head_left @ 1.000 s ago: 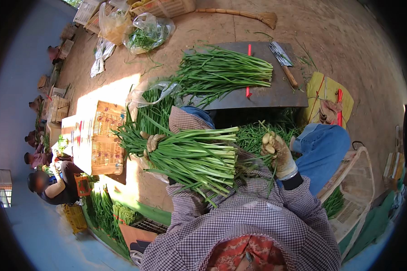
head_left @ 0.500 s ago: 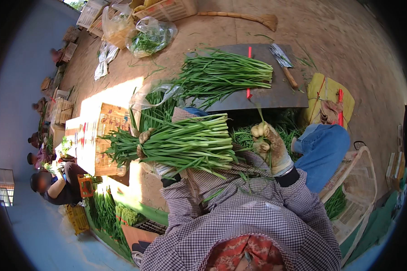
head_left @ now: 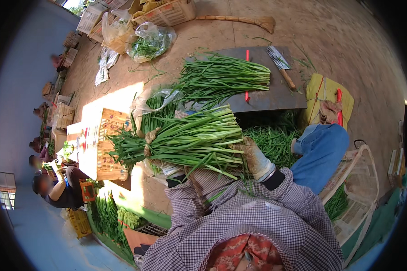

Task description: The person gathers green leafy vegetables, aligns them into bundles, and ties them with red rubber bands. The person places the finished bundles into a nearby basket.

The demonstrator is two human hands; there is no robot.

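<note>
My left hand (head_left: pixel 153 135), in a soiled glove, is closed round the leafy end of a thick bunch of garlic chives (head_left: pixel 199 137) held across my lap. The pale cut stems point right. My right hand (head_left: pixel 257 158), also gloved, reaches against the lower part of those stem ends; its fingertips are largely hidden there. Beyond, a second heap of garlic chives (head_left: pixel 226 74) lies on a dark board (head_left: pixel 253 105). A red strip (head_left: pixel 247 56) passes beneath that heap.
A cleaver (head_left: pixel 281 67) lies on the board's right side. Right of it sits a yellow bundle (head_left: pixel 316 90) with a rag and red strips. Loose leaves (head_left: pixel 271 144) pile under the board. A plastic crate (head_left: pixel 111 144) stands left; another person (head_left: pixel 56 185) works beyond it.
My right hand has moved left and slightly down from beside the bunch to its stem ends. The thin leaf pinched in it earlier no longer shows. The held bunch has shifted slightly right.
</note>
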